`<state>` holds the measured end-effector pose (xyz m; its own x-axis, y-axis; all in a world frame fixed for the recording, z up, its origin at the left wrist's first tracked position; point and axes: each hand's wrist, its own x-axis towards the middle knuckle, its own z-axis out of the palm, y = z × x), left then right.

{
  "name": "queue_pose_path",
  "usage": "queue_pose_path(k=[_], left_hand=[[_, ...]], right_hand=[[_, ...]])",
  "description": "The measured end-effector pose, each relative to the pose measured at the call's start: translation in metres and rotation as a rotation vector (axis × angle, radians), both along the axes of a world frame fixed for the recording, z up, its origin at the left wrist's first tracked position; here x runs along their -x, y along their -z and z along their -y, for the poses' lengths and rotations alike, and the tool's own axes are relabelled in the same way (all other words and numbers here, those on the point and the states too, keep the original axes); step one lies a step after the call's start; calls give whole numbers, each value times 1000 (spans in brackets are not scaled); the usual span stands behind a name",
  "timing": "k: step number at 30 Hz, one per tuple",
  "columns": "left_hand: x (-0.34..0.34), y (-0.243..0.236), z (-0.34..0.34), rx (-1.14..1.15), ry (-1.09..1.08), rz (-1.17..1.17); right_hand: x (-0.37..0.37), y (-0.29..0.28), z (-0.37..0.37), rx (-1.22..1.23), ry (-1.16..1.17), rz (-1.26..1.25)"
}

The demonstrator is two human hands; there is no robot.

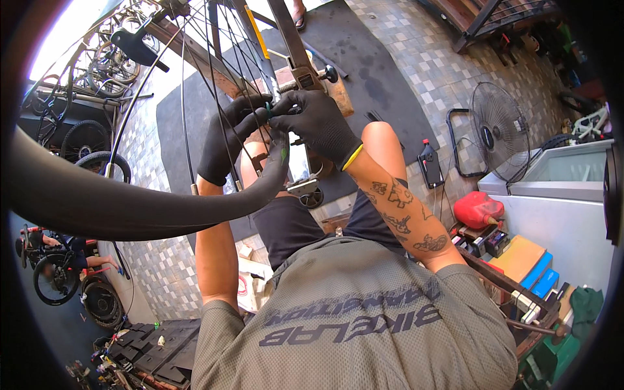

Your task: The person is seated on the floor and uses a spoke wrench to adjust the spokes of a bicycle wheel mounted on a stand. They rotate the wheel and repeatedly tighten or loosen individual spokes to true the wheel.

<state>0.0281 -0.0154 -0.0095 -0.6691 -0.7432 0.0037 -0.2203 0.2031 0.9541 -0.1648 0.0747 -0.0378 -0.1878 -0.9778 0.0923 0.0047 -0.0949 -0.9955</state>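
Note:
Both hands wear black gloves and meet among the spokes (213, 71) of a bicycle wheel held in a metal stand (286, 42). My left hand (227, 133) reaches up behind the spokes, fingers bent together at a small teal-marked piece. My right hand (315, 127) comes from the right, thumb and fingers pinched at the same spot; what the fingertips hold is too hidden to name. A large black tyre (136, 198) curves across the left foreground, passing just beneath my fingers. A clamp knob (328, 73) sits above my right hand.
A dark mat (383, 65) lies on tiled floor. Right are a fan (494, 130), red jug (474, 208), white freezer (552, 221) and boxes (517, 260). Bicycles (110, 58) line the left. Another person's leg (97, 260) shows lower left, a foot (299, 16) at top.

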Motion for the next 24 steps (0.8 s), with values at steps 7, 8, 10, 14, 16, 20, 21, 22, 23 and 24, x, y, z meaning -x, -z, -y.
queue_pose_path(k=[7, 8, 10, 14, 16, 20, 21, 22, 23, 24], left_hand=[[2, 2, 7, 78, 1, 110], [2, 3, 7, 73, 7, 90], [1, 2, 5, 56, 16, 73], [1, -2, 3, 86, 17, 88], [1, -3, 2, 127, 17, 111], [0, -1, 6, 156, 35, 106], [0, 0, 8, 139, 41, 96], [0, 1, 9, 123, 53, 82], [-1, 2, 10, 131, 57, 91], [-1, 3, 11, 139, 65, 96]], right_hand=[[-4, 4, -4, 19, 41, 3], [-4, 5, -4, 42, 41, 29], [-4, 5, -5, 55, 33, 53], [-3, 1, -9, 10, 19, -5], [-4, -1, -10, 0, 20, -42], [-9, -3, -10, 100, 89, -126], [-11, -3, -10, 148, 123, -160], [-11, -3, -11, 154, 121, -156], [-12, -3, -12, 159, 120, -152], [-12, -2, -13, 135, 117, -145]])
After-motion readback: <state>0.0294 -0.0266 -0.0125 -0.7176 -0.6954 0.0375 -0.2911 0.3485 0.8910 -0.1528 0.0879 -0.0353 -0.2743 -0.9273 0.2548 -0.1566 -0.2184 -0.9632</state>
